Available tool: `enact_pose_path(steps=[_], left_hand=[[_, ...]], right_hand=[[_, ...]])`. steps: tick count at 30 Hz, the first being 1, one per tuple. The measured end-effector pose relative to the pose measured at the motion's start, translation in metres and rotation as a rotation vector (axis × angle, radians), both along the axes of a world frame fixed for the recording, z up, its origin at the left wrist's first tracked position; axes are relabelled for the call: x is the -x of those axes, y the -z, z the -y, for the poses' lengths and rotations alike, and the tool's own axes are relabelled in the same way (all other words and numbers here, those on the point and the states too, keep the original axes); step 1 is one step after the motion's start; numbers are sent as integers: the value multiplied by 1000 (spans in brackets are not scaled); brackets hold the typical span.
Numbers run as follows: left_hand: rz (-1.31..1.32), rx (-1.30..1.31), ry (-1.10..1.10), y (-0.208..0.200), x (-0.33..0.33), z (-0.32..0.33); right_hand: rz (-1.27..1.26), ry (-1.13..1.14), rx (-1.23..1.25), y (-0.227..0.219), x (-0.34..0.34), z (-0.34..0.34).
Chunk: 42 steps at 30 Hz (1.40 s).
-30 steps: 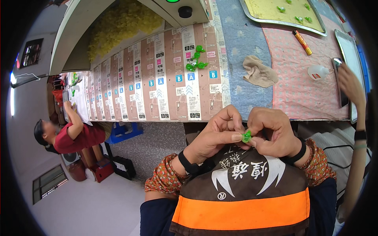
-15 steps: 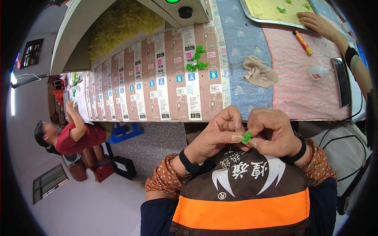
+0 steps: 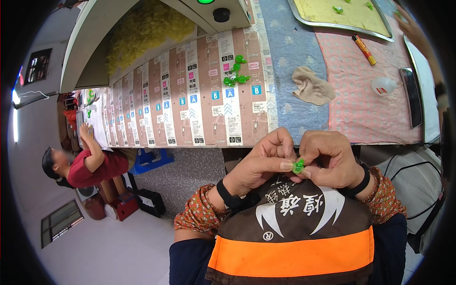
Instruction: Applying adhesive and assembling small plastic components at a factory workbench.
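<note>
Green and glossy, a small plastic piece (image 3: 298, 166) sits pinched between the person's two hands, held close to the chest above a brown vest with an orange band (image 3: 294, 244). The left hand (image 3: 264, 159) curls its fingers inward, thumb tip pressed against the piece; the right hand (image 3: 331, 159) closes over it from the other side, knuckles up. Both wrists wear black bands over patterned sleeves. Most of the piece is hidden by fingertips, so its shape is hard to make out. On the table ahead lie more green pieces (image 3: 235, 73), a crumpled beige cloth (image 3: 311, 88) and a metal tray (image 3: 344, 16), cut off at the top edge.
</note>
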<state>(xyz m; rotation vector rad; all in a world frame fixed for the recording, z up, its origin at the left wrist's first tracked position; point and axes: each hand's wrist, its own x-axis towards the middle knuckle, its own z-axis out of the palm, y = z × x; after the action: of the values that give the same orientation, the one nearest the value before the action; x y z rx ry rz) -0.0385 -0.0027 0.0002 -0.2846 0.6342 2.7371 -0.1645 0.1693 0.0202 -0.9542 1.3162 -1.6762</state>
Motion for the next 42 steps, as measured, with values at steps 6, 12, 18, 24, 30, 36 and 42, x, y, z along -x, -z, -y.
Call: enact_pose_path(steps=[6, 12, 18, 24, 30, 36, 42], left_hand=[[5, -2, 3, 0, -1, 1], [17, -28, -3, -2, 0, 0], [5, -43, 11, 1, 2, 1], [24, -48, 16, -3, 3, 1], [13, -44, 12, 0, 0, 1], [15, -27, 20, 1, 0, 1], [-1, -17, 30, 0, 7, 2]], right_hand=[[25, -8, -3, 0, -1, 1], [31, -21, -2, 0, 1, 1], [43, -19, 0, -1, 2, 0], [49, -30, 2, 0, 3, 0], [58, -38, 2, -2, 2, 0], [81, -51, -16, -2, 3, 0], [110, -52, 13, 0, 11, 1]])
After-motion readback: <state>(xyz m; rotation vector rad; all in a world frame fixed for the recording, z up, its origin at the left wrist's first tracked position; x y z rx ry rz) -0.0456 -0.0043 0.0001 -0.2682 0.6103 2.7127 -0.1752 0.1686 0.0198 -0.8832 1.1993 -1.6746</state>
